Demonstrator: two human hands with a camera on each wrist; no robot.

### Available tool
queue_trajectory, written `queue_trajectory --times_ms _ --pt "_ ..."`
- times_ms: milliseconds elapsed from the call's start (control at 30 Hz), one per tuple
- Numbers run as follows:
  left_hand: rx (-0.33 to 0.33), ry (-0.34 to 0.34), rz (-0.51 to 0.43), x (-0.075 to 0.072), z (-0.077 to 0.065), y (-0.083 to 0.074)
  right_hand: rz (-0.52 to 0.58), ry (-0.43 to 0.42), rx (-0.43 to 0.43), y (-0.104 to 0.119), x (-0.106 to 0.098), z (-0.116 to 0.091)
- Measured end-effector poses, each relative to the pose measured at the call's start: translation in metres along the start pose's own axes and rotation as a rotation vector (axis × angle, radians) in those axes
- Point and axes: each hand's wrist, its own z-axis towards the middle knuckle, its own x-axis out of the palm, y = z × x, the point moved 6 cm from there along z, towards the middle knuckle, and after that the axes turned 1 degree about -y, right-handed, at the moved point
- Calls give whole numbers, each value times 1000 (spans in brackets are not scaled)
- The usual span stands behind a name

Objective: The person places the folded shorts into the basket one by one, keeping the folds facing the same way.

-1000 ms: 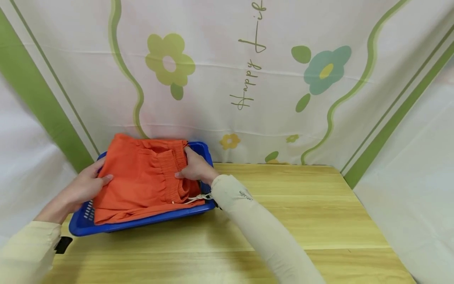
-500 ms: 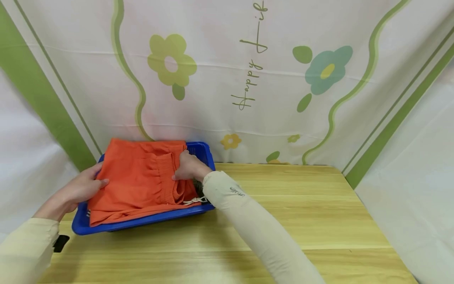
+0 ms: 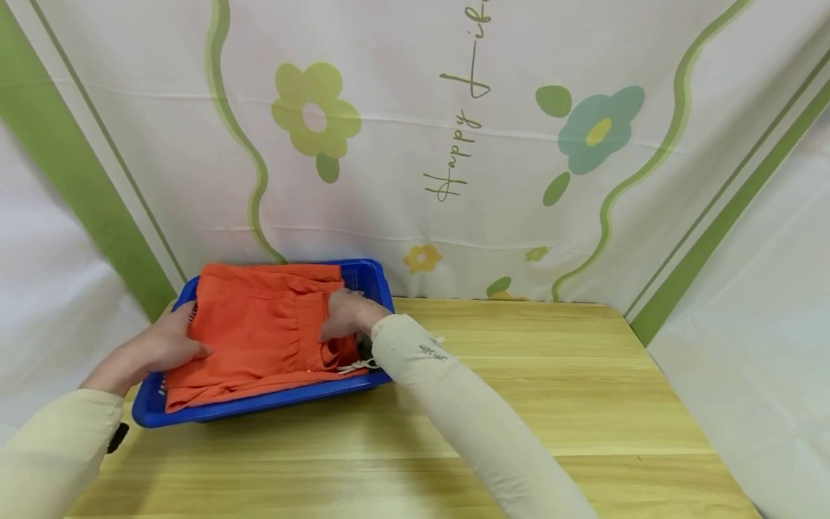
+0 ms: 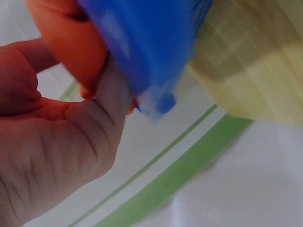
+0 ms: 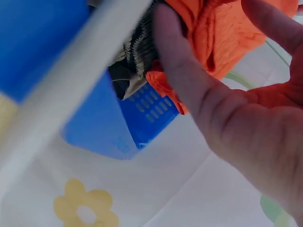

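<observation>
Folded orange shorts (image 3: pixel 253 324) with a gathered elastic waistband and a pale drawstring (image 3: pixel 355 366) lie in a blue plastic basket (image 3: pixel 266 396). At their left edge is my left hand (image 3: pixel 155 347), thumb over the cloth and fingers down behind it; the left wrist view has the fabric between thumb and finger. My right hand (image 3: pixel 353 313) holds the waistband side, with its fingers reaching down inside the basket. Under the shorts, dark and beige striped cloth (image 5: pixel 137 52) shows in the right wrist view.
The basket stands on a light wooden table (image 3: pixel 519 404), close to the back curtain (image 3: pixel 402 144) printed with flowers. White side curtains hang at left and right. A pale blurred strap (image 5: pixel 61 90) crosses the right wrist view.
The shorts have sunk lower and flatter into the basket, and their back edge has come down. My left hand has shifted slightly right, while my right hand has moved a little left and down.
</observation>
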Motion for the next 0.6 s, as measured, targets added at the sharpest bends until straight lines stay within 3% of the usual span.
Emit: queue_trajectory --times_ms 100,267,367,467,600 --pt "27 -55 109 -3 0 -10 -31 16 -14 2 -4 -6" --pt "58 -123 258 -10 1 -29 -175 48 -139 11 -16 -21" --pt "108 -85 312 -8 4 -39 -273 121 -157 13 -15 -26" --pt "169 -37 396 -4 9 -46 -375 194 -112 10 -10 -28" --pt "173 34 472 4 15 -48 -551 254 -60 5 -1 -27"
